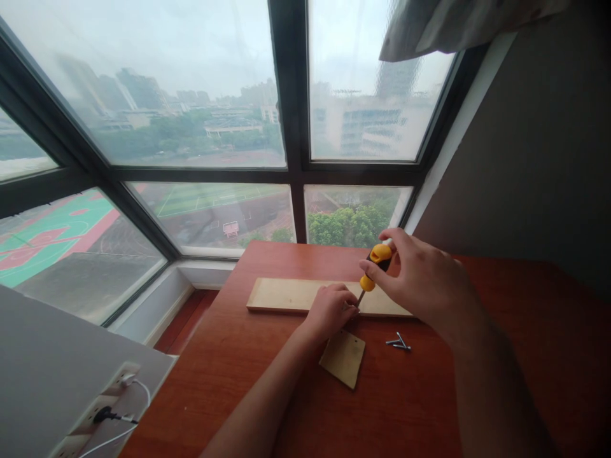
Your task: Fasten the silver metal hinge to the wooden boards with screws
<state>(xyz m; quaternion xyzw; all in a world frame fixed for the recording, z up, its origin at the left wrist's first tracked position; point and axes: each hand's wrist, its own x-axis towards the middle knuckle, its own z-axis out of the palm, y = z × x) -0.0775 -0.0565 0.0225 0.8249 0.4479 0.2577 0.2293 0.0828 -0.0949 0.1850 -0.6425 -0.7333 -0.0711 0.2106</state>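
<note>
In my right hand is a screwdriver with a yellow and black handle, gripped between thumb and fingers. Its shaft slants down and left to the front edge of a long pale wooden board, which lies flat. My left hand rests at that edge, fingertips pinched together around the screwdriver's tip; whatever they hold there is hidden. Just in front of the left hand lies a small, flat wooden piece with small holes near its corners. Several silver screws sit in a loose pile to its right.
The reddish-brown table stands against large dark-framed windows. At lower left, a wall socket strip holds a black plug and white cables. A grey curtain hangs at upper right.
</note>
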